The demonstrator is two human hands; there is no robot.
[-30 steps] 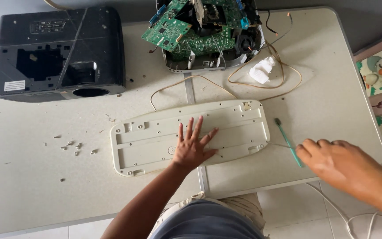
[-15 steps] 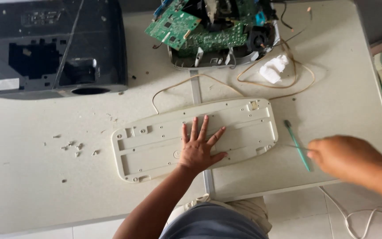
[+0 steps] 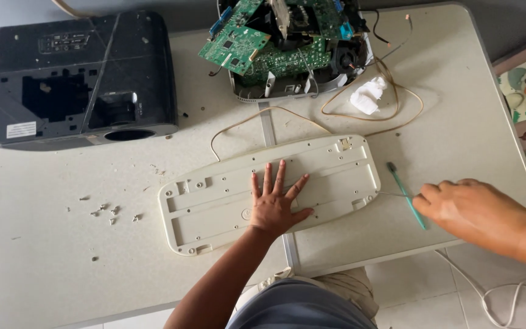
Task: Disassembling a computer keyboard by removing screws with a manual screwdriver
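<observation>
A cream keyboard (image 3: 214, 201) lies upside down on the table, its beige cable (image 3: 238, 125) looping behind it. My left hand (image 3: 273, 204) rests flat on the keyboard's middle, fingers spread. My right hand (image 3: 476, 210) is just right of the keyboard with its fingers curled. They seem pinched on a thin grey tool (image 3: 394, 195) whose tip points at the keyboard's right end. A teal toothbrush (image 3: 400, 186) lies on the table under the fingertips.
A black projector housing (image 3: 80, 79) stands at the back left. An opened device with green circuit boards (image 3: 287, 42) sits at the back middle, a crumpled white tissue (image 3: 366, 97) beside it. Several small screws (image 3: 108, 213) lie left of the keyboard. The table edge (image 3: 506, 103) runs along the right.
My right hand has moved a little left, toward the keyboard's right end and over the toothbrush. My left hand stays flat on the keyboard.
</observation>
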